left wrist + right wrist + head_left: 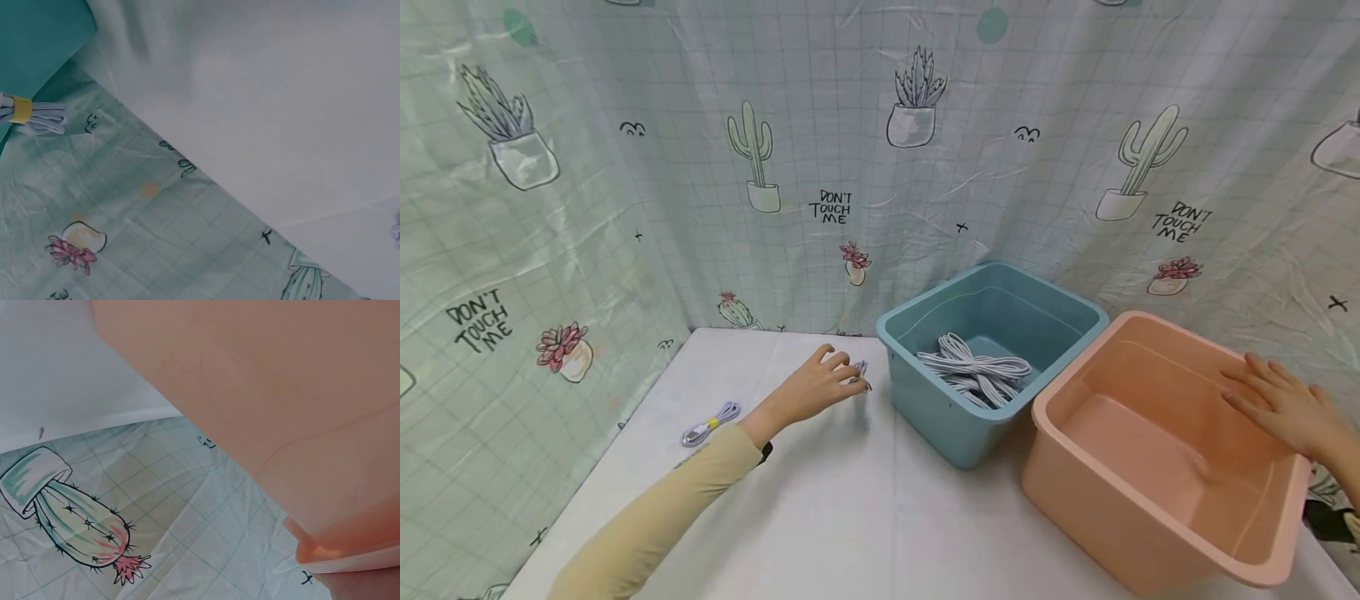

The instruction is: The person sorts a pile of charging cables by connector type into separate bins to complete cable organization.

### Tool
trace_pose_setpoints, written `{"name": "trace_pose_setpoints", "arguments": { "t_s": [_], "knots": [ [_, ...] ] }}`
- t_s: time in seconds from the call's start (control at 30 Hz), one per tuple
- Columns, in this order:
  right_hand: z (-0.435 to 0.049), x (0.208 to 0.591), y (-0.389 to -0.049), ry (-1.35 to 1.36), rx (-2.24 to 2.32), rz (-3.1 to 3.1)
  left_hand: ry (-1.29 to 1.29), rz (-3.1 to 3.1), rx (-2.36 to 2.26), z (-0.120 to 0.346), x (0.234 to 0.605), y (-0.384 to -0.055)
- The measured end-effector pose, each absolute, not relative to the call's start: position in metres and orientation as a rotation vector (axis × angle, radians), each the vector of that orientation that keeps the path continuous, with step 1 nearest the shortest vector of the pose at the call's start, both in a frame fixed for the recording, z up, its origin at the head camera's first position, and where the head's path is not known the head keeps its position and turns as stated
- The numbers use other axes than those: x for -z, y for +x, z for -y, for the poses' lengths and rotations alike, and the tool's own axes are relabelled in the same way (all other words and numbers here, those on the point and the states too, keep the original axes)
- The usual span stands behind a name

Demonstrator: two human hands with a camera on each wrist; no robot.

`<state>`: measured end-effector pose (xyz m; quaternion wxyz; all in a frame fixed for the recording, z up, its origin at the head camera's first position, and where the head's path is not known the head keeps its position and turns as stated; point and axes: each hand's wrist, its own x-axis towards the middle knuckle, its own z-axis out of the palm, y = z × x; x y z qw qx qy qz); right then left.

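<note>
Close to the left side of a blue-green bin (925, 408), my left hand (820, 387) pinches a small coiled cable (861, 367) above the white table. The fingers hide most of it in the head view. In the left wrist view the coiled cable (47, 115) shows pale loops and a yellow tie. My right hand (1288, 408) is at the far right side of a peach bin (1142, 533), fingers spread over its inner wall. Another coiled cable (711, 423), also with a yellow tie, lies on the table to the left.
Several bundled white cables (977, 371) lie inside the blue-green bin. The two bins stand side by side on the white table (820, 517). A printed curtain (685, 167) with potted plants surrounds the table's back and sides.
</note>
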<state>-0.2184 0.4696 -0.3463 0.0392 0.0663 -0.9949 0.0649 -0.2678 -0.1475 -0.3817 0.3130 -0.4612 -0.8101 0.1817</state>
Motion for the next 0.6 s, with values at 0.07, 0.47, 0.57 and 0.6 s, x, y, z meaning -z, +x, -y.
{"name": "trace_pose_setpoints", "arguments": {
  "t_s": [0.07,0.47,0.57,0.6],
  "knots": [
    [-0.469,0.347,-0.218,0.212,-0.200,3.046,-1.216,2.113,-0.460,0.147,0.376,-0.265],
    [-0.467,0.344,-0.218,0.157,-0.191,3.059,-1.224,2.001,-0.367,0.141,0.342,-0.252],
    [-0.467,0.344,-0.218,0.147,-0.195,3.064,-1.229,1.965,-0.363,0.139,0.334,-0.250],
    [-0.466,0.344,-0.218,0.148,-0.197,3.063,-1.230,1.950,-0.359,0.138,0.332,-0.249]
  ]
}}
